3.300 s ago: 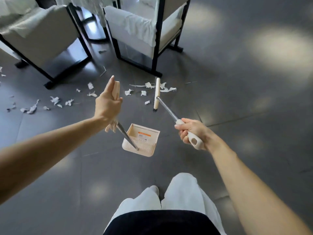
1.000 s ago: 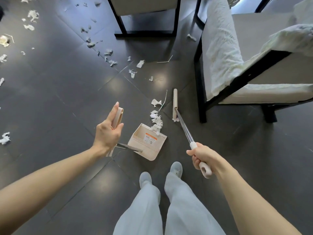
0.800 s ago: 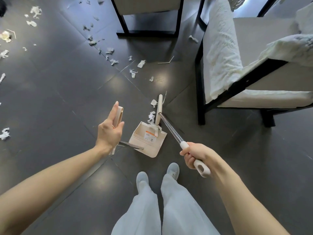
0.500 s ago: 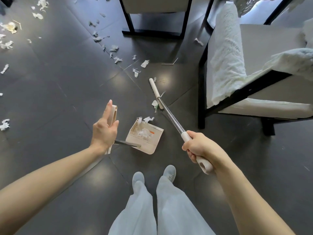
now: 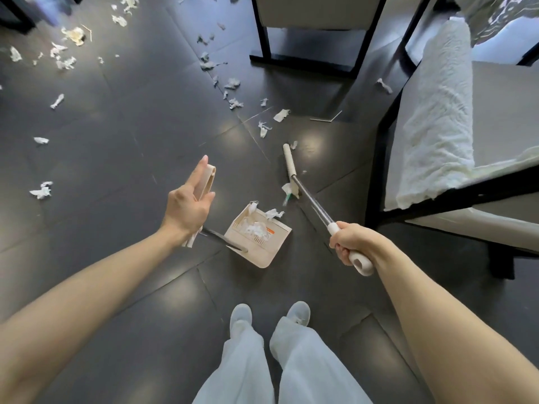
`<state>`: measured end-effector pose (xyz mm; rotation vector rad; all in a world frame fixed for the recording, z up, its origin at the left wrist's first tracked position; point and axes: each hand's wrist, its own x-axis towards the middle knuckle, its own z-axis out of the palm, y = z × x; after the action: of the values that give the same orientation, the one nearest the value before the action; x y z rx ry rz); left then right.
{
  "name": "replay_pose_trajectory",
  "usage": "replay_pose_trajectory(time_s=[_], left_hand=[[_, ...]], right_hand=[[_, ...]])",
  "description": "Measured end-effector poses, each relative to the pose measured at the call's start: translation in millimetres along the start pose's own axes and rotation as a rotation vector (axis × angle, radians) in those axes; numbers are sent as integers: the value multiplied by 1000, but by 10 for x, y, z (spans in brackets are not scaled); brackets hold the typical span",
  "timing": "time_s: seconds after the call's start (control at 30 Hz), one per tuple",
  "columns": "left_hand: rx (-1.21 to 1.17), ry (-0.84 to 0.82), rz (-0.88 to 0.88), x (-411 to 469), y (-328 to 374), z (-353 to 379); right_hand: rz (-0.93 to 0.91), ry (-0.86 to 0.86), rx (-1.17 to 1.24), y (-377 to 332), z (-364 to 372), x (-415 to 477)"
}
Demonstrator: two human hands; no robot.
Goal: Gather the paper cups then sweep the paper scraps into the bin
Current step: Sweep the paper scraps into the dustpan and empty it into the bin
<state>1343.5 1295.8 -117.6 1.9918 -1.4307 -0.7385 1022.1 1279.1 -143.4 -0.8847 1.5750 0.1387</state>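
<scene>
Sweeping partly done: some paper scraps [image 5: 256,228] are held in the dustpan [image 5: 264,255], many left on the floor [image 5: 116,126]. The dustpan handle [image 5: 208,177] is pinched by the left grip [image 5: 186,205]; the broom [image 5: 312,203] is clenched by the right grip [image 5: 347,243].

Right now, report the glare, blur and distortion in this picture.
Head view: soft glare patches sheen the dark floor beside the broom. Head view: wide-angle distortion bows the black chair frame. Head view: scraps in the dustpan look sharp, while far scraps at top left look softer.
</scene>
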Motion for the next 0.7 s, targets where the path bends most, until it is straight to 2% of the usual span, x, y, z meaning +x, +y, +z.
replay_pose_trajectory(time_s=[0.1,0.2,0.27,0.4,0.7], left_hand=[[-16,-21,8,89,54,34],[-7,-42,21,163,149,83],[18,-54,40,203,192,72],[60,-62,62,267,187,-44],[-71,29,39,829,315,-284]], right_hand=[[86,-136,9,62,97,-187],[182,-271,261,24,17,-449],[165,-293,318,-44,-99,-621],[109,-265,384,-159,-234,-881],[-40,-109,461,-849,-418,-849]])
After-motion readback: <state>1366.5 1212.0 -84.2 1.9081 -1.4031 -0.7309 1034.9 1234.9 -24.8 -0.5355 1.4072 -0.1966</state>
